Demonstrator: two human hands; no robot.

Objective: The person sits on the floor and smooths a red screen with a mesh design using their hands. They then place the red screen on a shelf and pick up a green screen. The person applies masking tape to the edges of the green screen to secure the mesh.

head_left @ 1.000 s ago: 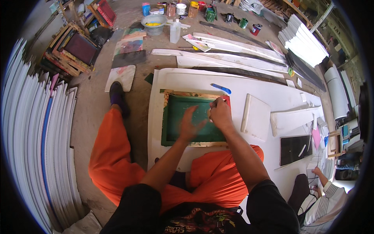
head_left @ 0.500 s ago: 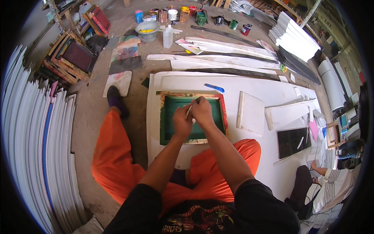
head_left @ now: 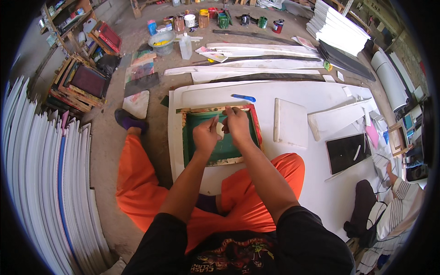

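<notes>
- Frame (head_left: 228,161) lies on the sheet (head_left: 315,158).
- Knife (head_left: 244,98) lies just beyond it.
- Slab (head_left: 292,123) lies right of the frame.
- Board stack (head_left: 39,183) stands far left.
- Tins (head_left: 189,20) stand beyond, on the floor (head_left: 105,151).

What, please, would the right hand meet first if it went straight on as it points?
Probably the paint-stained wooden far bar of the rectangular frame, though depth is unclear.

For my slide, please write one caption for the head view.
Left hand and right hand meet at a small pale item above a wood-framed green screen.
</notes>
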